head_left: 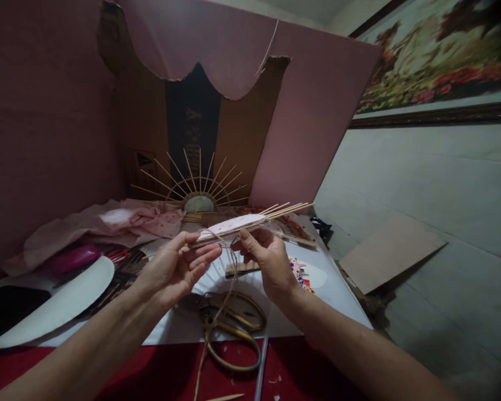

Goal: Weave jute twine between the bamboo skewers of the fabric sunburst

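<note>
Above the middle of the table is a bundle of thin wooden sticks (290,209), partly wrapped in pale pink spotted fabric (236,224). My left hand (183,267) holds the bundle's left end between thumb and index finger, its other fingers loosely curled below. On the other side my right hand (263,256) is closed, thumb against fingers, just under the fabric at the twine; its fingertips are partly hidden. Brown twine (235,262) loops around the wrapped part and hangs down across large brass-handled scissors (237,334) lying on the table.
A half-circle fan of sticks (200,184) stands at the back against cardboard. Crumpled pink fabric (146,223), a white curved card (67,312) and a magenta object (75,259) lie left. White sheeting and red cloth (309,367) cover the table.
</note>
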The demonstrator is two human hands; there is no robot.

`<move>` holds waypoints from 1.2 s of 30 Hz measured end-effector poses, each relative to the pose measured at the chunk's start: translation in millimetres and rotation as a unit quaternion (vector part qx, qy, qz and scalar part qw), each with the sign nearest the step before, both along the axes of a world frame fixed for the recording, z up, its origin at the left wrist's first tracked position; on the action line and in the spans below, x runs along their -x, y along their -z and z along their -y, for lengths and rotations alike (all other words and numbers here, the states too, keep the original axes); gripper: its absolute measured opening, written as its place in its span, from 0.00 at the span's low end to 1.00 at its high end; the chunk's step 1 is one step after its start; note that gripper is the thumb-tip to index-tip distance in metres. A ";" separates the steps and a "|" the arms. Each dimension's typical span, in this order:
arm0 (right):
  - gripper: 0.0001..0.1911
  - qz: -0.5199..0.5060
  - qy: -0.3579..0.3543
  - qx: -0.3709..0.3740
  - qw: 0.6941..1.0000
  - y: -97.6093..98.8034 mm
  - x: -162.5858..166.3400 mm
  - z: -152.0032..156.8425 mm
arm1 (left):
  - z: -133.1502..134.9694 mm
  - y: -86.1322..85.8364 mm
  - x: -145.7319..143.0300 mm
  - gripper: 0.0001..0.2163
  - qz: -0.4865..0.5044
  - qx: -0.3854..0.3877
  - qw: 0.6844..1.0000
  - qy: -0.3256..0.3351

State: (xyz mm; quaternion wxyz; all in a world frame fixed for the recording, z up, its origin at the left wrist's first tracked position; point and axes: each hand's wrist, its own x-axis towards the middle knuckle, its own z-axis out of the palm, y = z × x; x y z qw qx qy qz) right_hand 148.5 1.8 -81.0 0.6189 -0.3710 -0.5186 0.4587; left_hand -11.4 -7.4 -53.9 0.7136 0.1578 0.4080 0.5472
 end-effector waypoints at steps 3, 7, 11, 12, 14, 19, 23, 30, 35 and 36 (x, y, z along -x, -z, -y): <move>0.13 0.009 0.007 -0.007 1.000 -1.3 1.2 1.4 | -0.2 0.1 0.3 0.06 0.005 0.004 1.000 0.004; 0.12 0.012 0.012 -0.009 1.000 -2.6 1.8 2.3 | -0.8 0.2 0.0 0.06 0.007 0.012 1.000 0.007; 0.12 0.013 0.007 -0.005 1.000 -1.4 1.2 1.1 | -1.3 0.7 -0.3 0.05 0.006 0.016 1.000 0.006; 0.12 0.015 0.006 -0.006 1.000 -1.1 1.1 0.8 | -1.3 0.8 -0.2 0.05 0.005 0.016 1.000 0.005; 0.12 0.019 0.005 -0.010 1.000 -0.7 0.9 0.4 | -1.4 0.7 0.3 0.05 0.004 0.019 1.000 0.004; 0.13 0.024 0.008 -0.011 1.000 -0.8 0.7 0.7 | -1.3 -0.1 0.9 0.05 0.011 0.023 1.000 0.011; 0.14 0.028 0.009 -0.008 1.000 0.0 0.4 0.6 | -2.0 1.2 1.4 0.04 0.024 0.024 0.999 0.011; 0.18 0.043 0.020 -0.008 0.999 -0.7 0.0 0.7 | -5.5 4.1 5.2 0.05 0.038 0.023 0.999 0.029; 0.25 0.054 0.027 0.002 0.998 2.2 -2.3 -0.2 | -7.2 4.5 5.8 0.05 0.033 0.025 0.999 0.026; 0.26 0.056 0.030 0.006 0.998 2.9 -2.7 -0.5 | -7.6 5.1 6.1 0.05 0.034 0.023 0.999 0.027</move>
